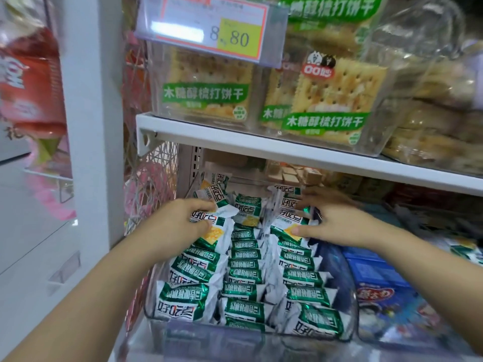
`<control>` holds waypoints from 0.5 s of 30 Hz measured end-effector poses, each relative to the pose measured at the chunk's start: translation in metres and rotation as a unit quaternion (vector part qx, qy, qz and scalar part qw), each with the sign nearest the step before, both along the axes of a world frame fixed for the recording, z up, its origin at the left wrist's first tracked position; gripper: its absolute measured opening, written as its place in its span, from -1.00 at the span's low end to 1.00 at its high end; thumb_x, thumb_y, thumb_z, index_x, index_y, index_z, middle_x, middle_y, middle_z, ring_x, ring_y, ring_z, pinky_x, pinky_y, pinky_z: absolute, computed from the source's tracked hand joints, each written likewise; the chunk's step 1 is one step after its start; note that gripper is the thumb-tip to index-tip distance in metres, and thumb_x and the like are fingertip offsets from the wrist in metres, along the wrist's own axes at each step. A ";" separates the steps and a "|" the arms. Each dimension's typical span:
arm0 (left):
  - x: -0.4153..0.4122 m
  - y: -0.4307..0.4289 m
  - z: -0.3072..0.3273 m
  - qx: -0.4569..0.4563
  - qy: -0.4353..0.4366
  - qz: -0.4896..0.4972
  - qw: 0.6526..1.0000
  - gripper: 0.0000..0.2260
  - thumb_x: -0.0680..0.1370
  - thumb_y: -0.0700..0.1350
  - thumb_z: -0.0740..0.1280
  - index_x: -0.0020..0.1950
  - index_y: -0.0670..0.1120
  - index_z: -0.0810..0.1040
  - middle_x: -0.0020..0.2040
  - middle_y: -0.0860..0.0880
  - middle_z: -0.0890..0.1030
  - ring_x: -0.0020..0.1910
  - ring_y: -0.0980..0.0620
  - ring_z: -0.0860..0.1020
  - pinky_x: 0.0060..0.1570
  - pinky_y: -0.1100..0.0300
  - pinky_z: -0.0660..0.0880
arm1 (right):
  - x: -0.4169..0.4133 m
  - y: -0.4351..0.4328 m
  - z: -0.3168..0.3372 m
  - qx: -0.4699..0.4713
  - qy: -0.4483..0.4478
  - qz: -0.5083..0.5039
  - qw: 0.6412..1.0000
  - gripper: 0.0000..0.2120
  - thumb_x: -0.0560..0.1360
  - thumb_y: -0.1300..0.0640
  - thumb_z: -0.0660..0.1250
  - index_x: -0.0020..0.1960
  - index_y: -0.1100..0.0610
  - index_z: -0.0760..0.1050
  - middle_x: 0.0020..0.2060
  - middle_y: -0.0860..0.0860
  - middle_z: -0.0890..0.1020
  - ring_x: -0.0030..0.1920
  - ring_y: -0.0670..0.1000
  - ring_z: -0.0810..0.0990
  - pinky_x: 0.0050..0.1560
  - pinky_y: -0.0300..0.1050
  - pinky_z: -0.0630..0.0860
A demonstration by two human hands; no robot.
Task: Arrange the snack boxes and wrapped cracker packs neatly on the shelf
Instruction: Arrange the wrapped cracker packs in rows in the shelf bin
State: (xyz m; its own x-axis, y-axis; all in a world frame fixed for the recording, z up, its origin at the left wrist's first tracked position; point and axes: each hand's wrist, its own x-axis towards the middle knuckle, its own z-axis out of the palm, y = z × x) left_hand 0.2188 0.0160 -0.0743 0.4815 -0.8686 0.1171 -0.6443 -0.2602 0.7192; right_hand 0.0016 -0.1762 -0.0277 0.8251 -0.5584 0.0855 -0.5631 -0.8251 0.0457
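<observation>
Lower shelf [287, 150], centre of the frame: I reach both arms under its white board into the clear bin [351, 304], where the wrapped cracker packs [245, 280] stand in three rows running front to back. The blue snack boxes [376, 278] lie just beside the bin, at lower right.

My left hand [180, 226], centre left, has its fingers [201, 203] and thumb clamped on a tilted pack [222, 220] at the back of the left row. My right hand [337, 220], centre right, pinches a second pack [287, 220] at the back of the right row.

As I judge it, the step is to settle these back packs in line with their rows. To do it well I should turn each one to the same lean as its neighbours and slide it down flush. I should grip lightly so the wrappers do not crush, and keep my wrists clear of the middle row.

The packs are small crinkled pillows, white with a green band of lettering, and some show a yellow cracker picture. Those at the front overlap evenly like tiles. Those at the back lean askew, with crimped ends sticking up. They look light and slippery.
</observation>
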 end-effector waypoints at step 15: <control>-0.001 0.001 0.002 -0.006 -0.003 -0.010 1.000 -0.66 0.59 -0.04 0.28 0.36 0.18 0.41 0.41 0.10 0.40 -0.12 0.04 0.36 -0.33 0.36 0.25 | 0.016 -0.006 0.004 0.152 -0.100 -0.088 0.979 -0.61 0.38 -0.13 0.46 0.13 -0.05 0.44 0.18 -0.05 0.52 0.04 -0.06 0.50 -0.02 -0.17 0.40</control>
